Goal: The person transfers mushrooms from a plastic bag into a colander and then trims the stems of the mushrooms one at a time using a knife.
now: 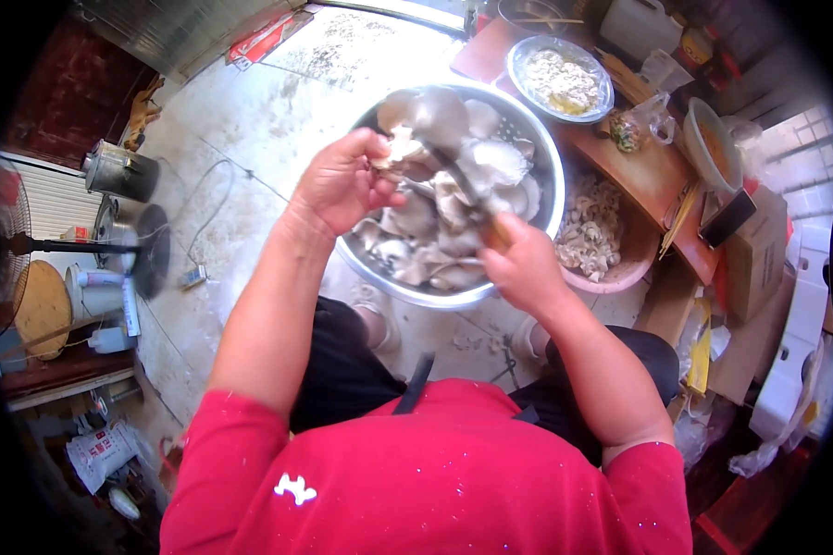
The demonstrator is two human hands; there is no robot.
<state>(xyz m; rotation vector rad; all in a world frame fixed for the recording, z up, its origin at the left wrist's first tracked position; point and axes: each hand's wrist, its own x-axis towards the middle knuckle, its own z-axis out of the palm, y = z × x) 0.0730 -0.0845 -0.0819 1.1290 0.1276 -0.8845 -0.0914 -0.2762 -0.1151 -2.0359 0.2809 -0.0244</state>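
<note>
Over a large metal colander [553,199] heaped with grey oyster mushrooms [498,165], both my hands are at work. My left hand [341,180] pinches a pale oyster mushroom [404,148] at the colander's left side, its stem end near my thumb. My right hand [530,268] is wrapped round the wooden handle of a knife [463,188]. The dark blade points up and left across the heap, its tip close to the mushroom in my left hand. Part of the handle is hidden by my fingers.
Right of the colander, a pink basin [634,265] holds torn mushroom pieces. A bowl of pale food [565,79] stands on a wooden board [611,153], near a plastic bag [640,122]. On the left are a fan [14,245] and a metal pot [120,171].
</note>
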